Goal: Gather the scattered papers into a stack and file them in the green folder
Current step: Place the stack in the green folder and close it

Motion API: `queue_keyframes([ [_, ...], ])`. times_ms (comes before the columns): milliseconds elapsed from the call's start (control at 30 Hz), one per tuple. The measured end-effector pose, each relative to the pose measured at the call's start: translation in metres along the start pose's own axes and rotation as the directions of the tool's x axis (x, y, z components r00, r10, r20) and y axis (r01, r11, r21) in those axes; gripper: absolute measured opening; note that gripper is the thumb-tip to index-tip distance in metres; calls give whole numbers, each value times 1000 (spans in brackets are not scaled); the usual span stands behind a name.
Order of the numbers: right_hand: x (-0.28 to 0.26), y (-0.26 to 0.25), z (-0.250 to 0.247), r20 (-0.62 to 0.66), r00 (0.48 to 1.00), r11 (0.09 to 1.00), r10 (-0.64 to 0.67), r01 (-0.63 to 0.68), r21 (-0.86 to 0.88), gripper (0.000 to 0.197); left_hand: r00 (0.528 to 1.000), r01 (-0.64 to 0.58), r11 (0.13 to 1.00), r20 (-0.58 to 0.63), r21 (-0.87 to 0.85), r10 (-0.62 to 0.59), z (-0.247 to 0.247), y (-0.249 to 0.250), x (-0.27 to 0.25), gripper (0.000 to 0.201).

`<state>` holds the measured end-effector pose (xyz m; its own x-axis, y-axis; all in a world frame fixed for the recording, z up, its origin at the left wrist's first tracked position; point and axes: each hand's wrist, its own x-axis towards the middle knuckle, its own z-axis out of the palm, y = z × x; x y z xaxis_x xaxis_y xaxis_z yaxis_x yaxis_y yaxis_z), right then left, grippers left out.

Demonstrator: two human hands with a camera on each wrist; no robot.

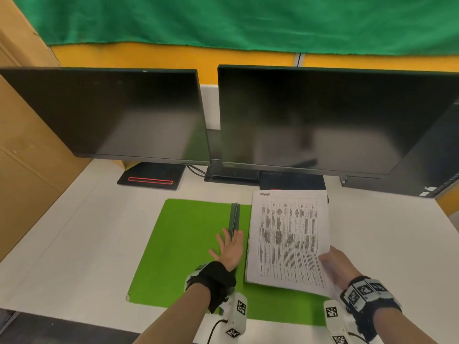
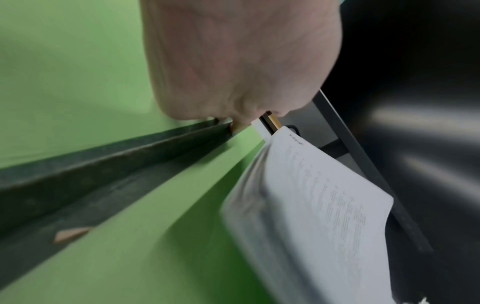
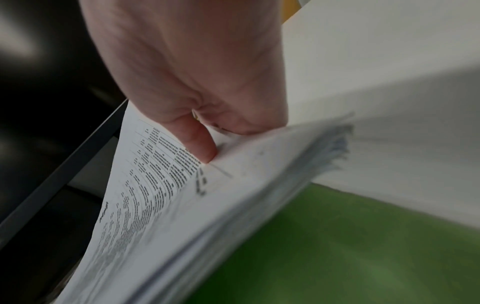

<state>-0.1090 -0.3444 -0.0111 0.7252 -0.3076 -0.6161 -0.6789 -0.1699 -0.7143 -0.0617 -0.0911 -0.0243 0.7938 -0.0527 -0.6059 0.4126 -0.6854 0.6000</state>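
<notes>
On the white desk [image 1: 74, 244] the green folder [image 1: 178, 247] lies open, the left hand [image 1: 229, 252] flat on its dark spine [image 1: 234, 219], fingers straight. Right hand [image 1: 339, 265] pinches the paper stack [image 1: 288, 237] by its near corner, above the right leaf. Filing step judged under way; next, lower the stack flush beside the spine. Monitors [image 1: 310, 120] stand close behind; room lies rightward.

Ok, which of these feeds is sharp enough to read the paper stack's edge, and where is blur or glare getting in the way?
Head view: sharpest, white printed paper stack crisp over the open green folder; soft reflections on the black monitors, whose edges bow. Left wrist view: stack's near edge smeared, left hand fills the top. Right wrist view: sheet edges blurred, text sharp only near the right hand.
</notes>
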Motion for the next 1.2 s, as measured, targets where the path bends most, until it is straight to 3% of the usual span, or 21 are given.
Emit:
queue_keyframes([
  [167, -5, 1, 16, 77, 997, 1000, 26, -26, 8, 26, 998, 29, 994, 50, -103, -24, -3, -2, 7, 78],
  [267, 4, 8, 26, 17, 998, 998, 52, -52, -23, 35, 999, 52, 996, 19, -76, -50, 1, -1, 12, 74],
  [367, 9, 13, 28, -10, 997, 996, 71, -71, -56, 40, 1000, 7, 1000, -2, -1, -7, -1, -2, 9, 72],
  [433, 11, 17, 28, -11, 997, 994, 81, -81, -69, 42, 990, -91, 996, -107, 0, 91, -8, -9, 6, 72],
  [500, 14, 20, 26, -11, 996, 993, 83, -84, -82, 41, 935, -112, 985, -320, 135, 150, -26, -24, 4, 55],
  [566, 13, 19, 26, -5, 996, 993, 93, -93, -77, 37, 857, 54, 955, -504, 290, 105, -52, -54, 6, 47],
  [600, 11, 18, 26, 3, 995, 993, 99, -99, -69, 34, 832, 179, 940, -554, 291, 13, -66, -72, 7, 54],
  [666, 6, 16, 25, 14, 994, 992, 110, -109, -57, 28, 751, 400, 907, -614, 131, -243, -89, -103, 8, 81],
  [733, 3, 14, 24, 15, 991, 990, 132, -131, -53, 26, 681, 468, 884, -633, -9, -367, -104, -121, 6, 100],
  [766, 2, 13, 25, 7, 990, 988, 141, -140, -63, 26, 673, 477, 879, -638, -12, -374, -109, -125, 4, 102],
  [966, 7, 22, 28, -6, 995, 993, 99, -99, -59, 30, 678, 474, 880, -649, 26, -345, -124, -131, 14, 104],
  [1200, 2, 18, 32, -5, 995, 989, 97, -97, -109, 33, 731, 517, 851, -566, 94, -381, -137, -129, 16, 104],
])
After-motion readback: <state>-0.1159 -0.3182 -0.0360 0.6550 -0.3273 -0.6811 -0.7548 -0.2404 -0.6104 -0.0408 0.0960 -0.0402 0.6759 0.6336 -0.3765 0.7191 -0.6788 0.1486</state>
